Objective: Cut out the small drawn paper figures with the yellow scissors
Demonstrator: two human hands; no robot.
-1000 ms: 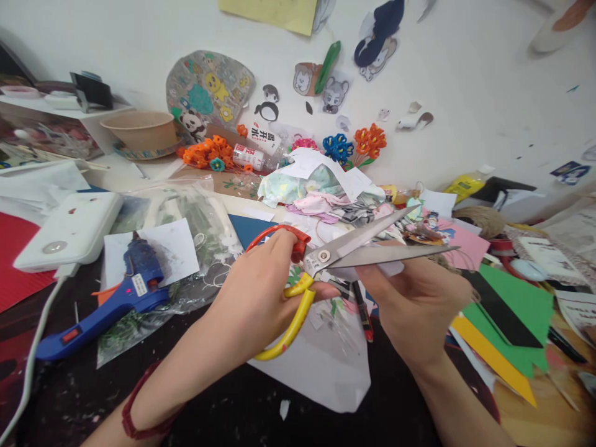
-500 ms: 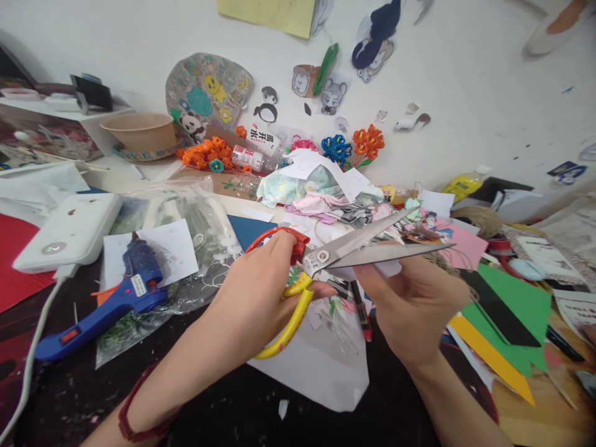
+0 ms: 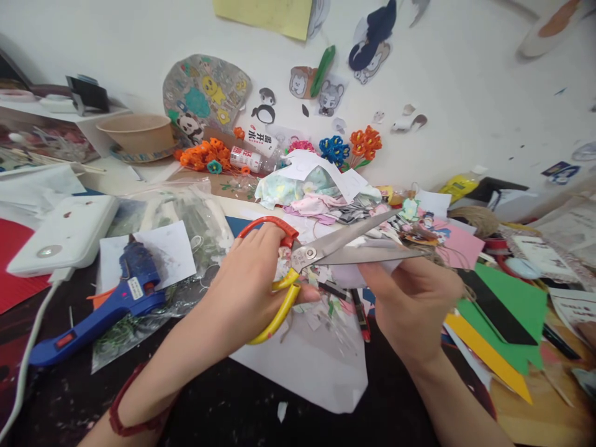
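My left hand [image 3: 251,273] is wrapped round the handles of a pair of scissors [image 3: 311,252], one handle red and the other yellow. Their long metal blades are spread apart and point right, towards my right hand [image 3: 414,298]. That hand is closed in a pinch on a small piece of white paper [image 3: 347,279], which shows under the lower blade. The blade hides part of the paper and some of my right fingertips. Below both hands lies a larger white sheet [image 3: 321,372] scattered with paper scraps.
On the left lie a blue glue gun [image 3: 135,279], a white power bank [image 3: 65,233] with a cable, and a clear plastic bag [image 3: 209,211]. A heap of cloth and paper scraps [image 3: 316,186] rises behind my hands. Green card [image 3: 507,298] lies on the right.
My left hand and the scissors have drawn back slightly to the left, and the blade tips sit nearer together. More of the white paper shows below the blades. The view has shifted a little.
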